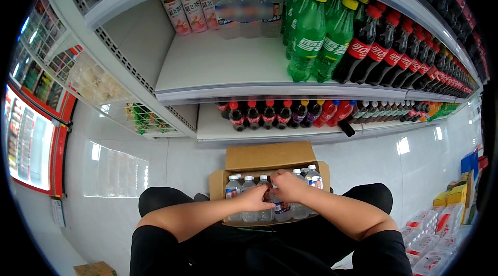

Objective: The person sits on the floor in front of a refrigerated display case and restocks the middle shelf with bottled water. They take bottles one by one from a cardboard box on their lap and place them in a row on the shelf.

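An open cardboard box (270,156) stands on the floor between my knees, holding several upright clear plastic bottles (249,201) with white caps. My left hand (255,198) reaches in from the left, its thumb and fingers curled round the upper part of a bottle near the middle. From the other side my right hand (288,185) closes over the neck of the middle front bottle (282,210), which has a dark label. The fingers hide the tops of both bottles.
Ahead, a shelf (223,66) carries drink cartons (193,11), clear bottles, green soda bottles (308,37) and cola bottles (363,48). Smaller bottles line the lower shelf (218,130). A wire rack (98,76) and red-framed fridge (59,157) are left; plastic-wrapped packs (433,232) lie right.
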Demonstrator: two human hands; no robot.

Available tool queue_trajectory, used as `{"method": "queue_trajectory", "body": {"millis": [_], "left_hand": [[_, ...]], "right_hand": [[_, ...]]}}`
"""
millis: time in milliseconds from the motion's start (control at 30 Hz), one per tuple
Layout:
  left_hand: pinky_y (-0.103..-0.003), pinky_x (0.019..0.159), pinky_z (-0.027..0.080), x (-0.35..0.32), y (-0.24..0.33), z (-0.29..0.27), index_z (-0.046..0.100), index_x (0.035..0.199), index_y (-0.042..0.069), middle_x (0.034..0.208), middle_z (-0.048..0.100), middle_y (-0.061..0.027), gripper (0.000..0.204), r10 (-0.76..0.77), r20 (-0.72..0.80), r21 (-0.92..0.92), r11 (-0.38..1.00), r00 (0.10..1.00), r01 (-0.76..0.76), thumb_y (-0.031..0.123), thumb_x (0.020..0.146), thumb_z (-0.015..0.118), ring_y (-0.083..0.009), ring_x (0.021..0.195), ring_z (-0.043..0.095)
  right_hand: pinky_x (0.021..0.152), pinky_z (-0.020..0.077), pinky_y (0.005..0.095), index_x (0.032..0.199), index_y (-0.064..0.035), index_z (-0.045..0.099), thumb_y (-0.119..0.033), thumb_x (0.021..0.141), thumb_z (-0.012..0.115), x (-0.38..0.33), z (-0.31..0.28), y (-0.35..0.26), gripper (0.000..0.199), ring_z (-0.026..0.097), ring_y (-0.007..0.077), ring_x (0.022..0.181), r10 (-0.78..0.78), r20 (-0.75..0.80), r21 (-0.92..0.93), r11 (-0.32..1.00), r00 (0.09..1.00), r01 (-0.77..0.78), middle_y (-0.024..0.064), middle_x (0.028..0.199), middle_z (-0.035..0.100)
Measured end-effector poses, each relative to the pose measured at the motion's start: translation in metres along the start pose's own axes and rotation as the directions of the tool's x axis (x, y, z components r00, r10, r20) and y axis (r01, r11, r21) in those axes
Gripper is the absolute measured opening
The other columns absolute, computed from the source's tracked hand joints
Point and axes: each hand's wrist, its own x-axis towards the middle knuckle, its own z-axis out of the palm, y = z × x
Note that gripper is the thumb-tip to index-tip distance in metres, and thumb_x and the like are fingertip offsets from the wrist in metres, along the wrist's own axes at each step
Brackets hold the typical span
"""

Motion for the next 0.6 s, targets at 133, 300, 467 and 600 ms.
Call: {"method": "queue_trajectory", "body": {"millis": [133, 300, 467, 600], "left_hand": [[-0.044, 0.103, 0.049, 0.002, -0.003, 0.009, 0.046, 0.138, -0.003, 0.134, 0.059, -0.0244, 0.081, 0.021, -0.026, -0.163, 0.986, 0.999, -0.024, 0.037, 0.08, 0.086, -0.0374, 0.121, 0.061], [-0.038, 0.101, 0.049, 0.003, 0.014, -0.01, 0.044, 0.139, -0.001, 0.13, 0.061, -0.0162, 0.081, -0.035, -0.117, -0.406, 0.914, 0.993, -0.016, 0.026, 0.078, 0.09, -0.0237, 0.117, 0.062], [-0.033, 0.091, 0.052, 0.01, 0.035, -0.06, 0.053, 0.127, 0.002, 0.112, 0.068, -0.0095, 0.064, 0.023, -0.109, -0.32, 0.946, 0.994, -0.057, 0.021, 0.077, 0.089, -0.0156, 0.103, 0.064], [-0.034, 0.089, 0.053, -0.007, 0.061, -0.101, 0.055, 0.122, 0.003, 0.108, 0.067, -0.0081, 0.055, 0.14, -0.286, -0.354, 0.904, 0.948, -0.24, 0.015, 0.079, 0.087, -0.0156, 0.099, 0.065]], "right_hand": [[0.09, 0.0558, 0.0494, 0.104, 0.004, 0.066, -0.017, 0.083, 0.076, -0.004, 0.0, -0.003, 0.031, 0.067, 0.0442, 0.104, -0.047, -0.068, 0.016, 0.999, 0.997, 0.048, 0.0284, 0.107, 0.066], [0.083, 0.0558, 0.0486, 0.105, 0.0054, 0.067, -0.017, 0.085, 0.078, -0.012, -0.049, -0.019, 0.032, 0.07, 0.0434, 0.095, 0.101, -0.229, 0.259, 0.965, 0.968, -0.04, 0.0281, 0.096, 0.069], [0.078, 0.0564, 0.0465, 0.107, 0.0043, 0.069, -0.023, 0.085, 0.081, -0.019, -0.093, -0.027, 0.037, 0.072, 0.0407, 0.086, 0.241, -0.308, 0.338, 0.932, 0.92, -0.131, 0.0247, 0.086, 0.071], [0.079, 0.0578, 0.0452, 0.111, 0.0022, 0.066, -0.016, 0.086, 0.078, -0.026, -0.118, -0.025, 0.032, 0.071, 0.0387, 0.092, 0.074, -0.549, 0.367, 0.916, 0.833, 0.161, 0.0232, 0.101, 0.07]]}}
